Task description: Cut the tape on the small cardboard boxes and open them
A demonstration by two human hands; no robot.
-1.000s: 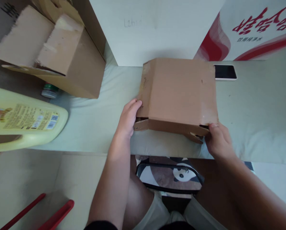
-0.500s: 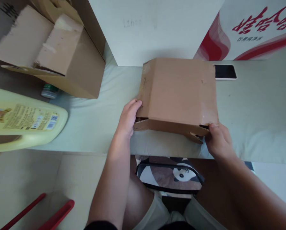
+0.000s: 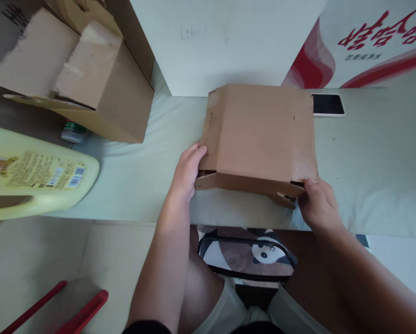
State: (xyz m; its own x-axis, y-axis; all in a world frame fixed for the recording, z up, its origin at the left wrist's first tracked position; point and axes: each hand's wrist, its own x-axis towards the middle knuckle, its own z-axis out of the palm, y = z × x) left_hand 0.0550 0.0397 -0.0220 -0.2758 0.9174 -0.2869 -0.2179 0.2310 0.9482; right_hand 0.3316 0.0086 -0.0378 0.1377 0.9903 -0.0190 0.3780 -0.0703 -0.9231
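A brown cardboard box (image 3: pixel 256 134) lies in front of me on a pale green cloth-covered surface, its side panels folded at creases and small flaps sticking out at the near corners. My left hand (image 3: pixel 189 169) grips its left edge, thumb on top and fingers underneath, out of sight. At the near right corner my right hand (image 3: pixel 317 202) pinches the cardboard, the thumb on the upper face beside a dark gap. What is inside the box, if anything, is hidden.
Behind the box stand a white carton (image 3: pixel 225 46) and a red-and-white carton (image 3: pixel 361 51). A phone (image 3: pixel 328 105) lies by its right edge. To the left are an open cardboard box (image 3: pixel 124 97), a can (image 3: pixel 73 131) and a yellow jug (image 3: pixel 55 171). Red legs (image 3: pixel 86 313) rise from the floor.
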